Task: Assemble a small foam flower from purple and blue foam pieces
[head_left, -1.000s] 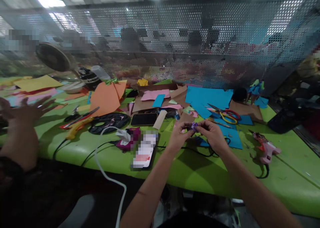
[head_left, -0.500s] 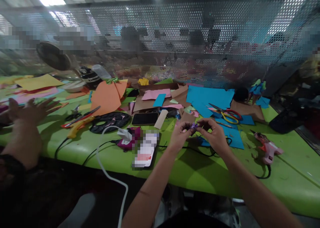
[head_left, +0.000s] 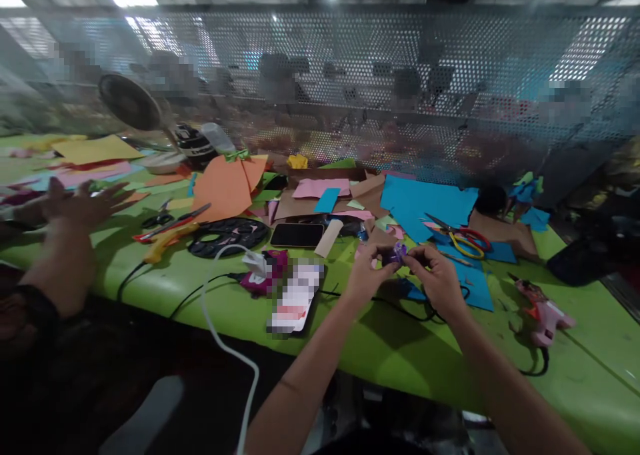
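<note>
Pinching a small purple paper piece (head_left: 395, 254) between the fingertips, the left hand (head_left: 367, 275) and the right hand (head_left: 437, 276) meet just above the green table (head_left: 390, 348); both hands are closed lightly on the piece, which is too small and blurred to show its exact form. The step in hand appears to be shaping or folding this piece. The next move would likely call for a fine, steady fingertip grip, with one hand bracing while the other turns or presses an edge. Beneath the hands lie black cables and blue paper sheets (head_left: 425, 202). Red-and-yellow scissors (head_left: 460, 238) rest on the blue paper beyond the right hand. A pink glue gun (head_left: 543, 312) lies well apart to the right. To the left are a smartphone (head_left: 296, 298), a second dark phone (head_left: 297, 234), a white cable (head_left: 230, 348) and orange paper (head_left: 223, 188). Another person's hand (head_left: 83, 205) hovers at far left.
</note>
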`<state>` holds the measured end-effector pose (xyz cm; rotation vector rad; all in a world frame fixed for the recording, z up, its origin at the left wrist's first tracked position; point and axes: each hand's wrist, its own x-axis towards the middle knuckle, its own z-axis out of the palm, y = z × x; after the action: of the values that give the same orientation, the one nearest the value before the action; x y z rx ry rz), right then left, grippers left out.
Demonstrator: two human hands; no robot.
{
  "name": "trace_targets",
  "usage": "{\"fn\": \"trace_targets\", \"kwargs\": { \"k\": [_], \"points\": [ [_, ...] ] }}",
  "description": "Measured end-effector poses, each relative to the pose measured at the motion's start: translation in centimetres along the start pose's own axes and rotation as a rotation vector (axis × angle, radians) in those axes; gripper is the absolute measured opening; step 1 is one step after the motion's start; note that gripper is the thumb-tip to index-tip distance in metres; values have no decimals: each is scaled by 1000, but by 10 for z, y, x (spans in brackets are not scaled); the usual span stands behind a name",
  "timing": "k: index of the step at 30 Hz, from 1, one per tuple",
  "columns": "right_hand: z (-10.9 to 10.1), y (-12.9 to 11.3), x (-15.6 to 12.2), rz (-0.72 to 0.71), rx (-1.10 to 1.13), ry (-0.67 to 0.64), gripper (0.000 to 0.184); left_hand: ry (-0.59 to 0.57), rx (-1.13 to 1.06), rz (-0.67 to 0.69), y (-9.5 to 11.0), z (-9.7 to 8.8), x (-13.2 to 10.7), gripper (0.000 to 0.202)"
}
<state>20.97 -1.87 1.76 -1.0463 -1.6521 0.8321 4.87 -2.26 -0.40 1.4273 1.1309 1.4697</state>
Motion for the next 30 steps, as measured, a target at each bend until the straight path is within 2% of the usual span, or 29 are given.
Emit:
{"fn": "trace_targets", "kwargs": {
  "k": [8, 15, 23, 30],
  "points": [
    [3, 4, 1, -9, 31, -8, 20, -10, -73, -76, 6, 0, -1, 22],
    [5, 2, 0, -36, 5, 4, 22, 17, -261, -174, -4, 2, -1, 31],
    [1, -3, -3, -158, -56, 42, 26, 42, -234, -147, -6, 1, -1, 24],
    [-1, -2, -1, -201, -162, 46, 18, 29, -224, -100, -4, 1, -1, 18]
  ]
}}
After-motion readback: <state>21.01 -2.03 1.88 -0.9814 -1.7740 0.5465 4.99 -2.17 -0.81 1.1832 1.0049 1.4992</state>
